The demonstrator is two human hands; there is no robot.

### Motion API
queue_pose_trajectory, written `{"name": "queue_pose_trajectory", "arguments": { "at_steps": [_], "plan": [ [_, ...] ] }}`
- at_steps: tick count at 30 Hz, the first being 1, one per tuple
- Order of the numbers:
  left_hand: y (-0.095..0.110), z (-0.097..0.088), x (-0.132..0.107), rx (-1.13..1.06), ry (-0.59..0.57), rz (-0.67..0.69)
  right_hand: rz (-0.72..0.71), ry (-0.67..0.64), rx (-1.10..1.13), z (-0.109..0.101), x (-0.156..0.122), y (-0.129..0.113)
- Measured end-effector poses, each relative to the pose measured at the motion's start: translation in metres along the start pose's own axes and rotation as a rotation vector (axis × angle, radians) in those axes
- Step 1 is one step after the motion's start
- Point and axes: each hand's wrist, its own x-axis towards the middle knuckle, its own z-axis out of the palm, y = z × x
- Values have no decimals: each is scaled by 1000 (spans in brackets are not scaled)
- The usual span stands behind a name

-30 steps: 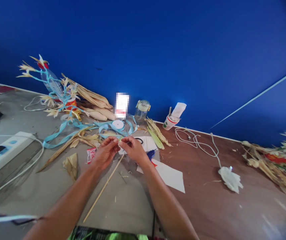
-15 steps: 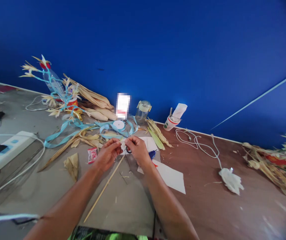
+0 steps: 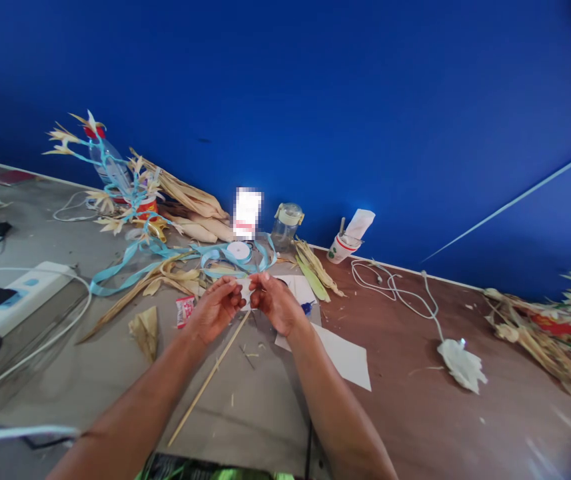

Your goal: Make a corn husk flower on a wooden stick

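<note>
Near the middle of the desk, my left hand (image 3: 219,307) has its fingertips pinched together, with the thumb and forefinger towards the right. My right hand (image 3: 276,303) faces it closely, its fingers also curled into a pinch. A small white piece (image 3: 246,288) shows between the fingertips; whether it is held or lies behind them is unclear. Something dark, perhaps a scissors handle, shows behind my right hand. White paper sheets (image 3: 344,355) lie under and beside my right forearm. Below the hands a thin stick (image 3: 208,380) rests slantwise on the desk.
Blue ribbon (image 3: 115,273) with a white spool (image 3: 238,250) and dried corn husks (image 3: 165,275) lie beyond the hands. A clear jar (image 3: 285,227) and a paper cup (image 3: 342,248) stand by the wall. A power strip (image 3: 15,303) is at left, a white cable (image 3: 390,283) at right.
My right hand has turned and its fingers now face my left hand more openly. The dark ring seen under its fingers has shifted to behind the hand.
</note>
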Motion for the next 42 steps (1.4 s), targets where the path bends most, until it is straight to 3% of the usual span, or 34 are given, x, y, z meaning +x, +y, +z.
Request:
{"name": "queue_pose_trajectory", "arguments": {
  "at_steps": [6, 12, 17, 21, 31, 42],
  "plan": [
    [-5, 3, -1, 51, 20, -6, -109, 108, -132, 14, 0, 9],
    [-5, 2, -1, 64, -14, -42, -55, 14, -61, 9, 2, 8],
    [-5, 1, 1, 163, -54, 53, -158, 68, -269, 5, 4, 10],
    [-6, -1, 2, 243, 20, 58, -191, 128, -400, 3, 5, 12],
    [-1, -2, 0, 196, -80, -69, 94, 1, 79, 1, 6, 6],
    [1, -5, 0, 174, -115, -91, 178, -18, 212, -5, 7, 5]
  ]
}}
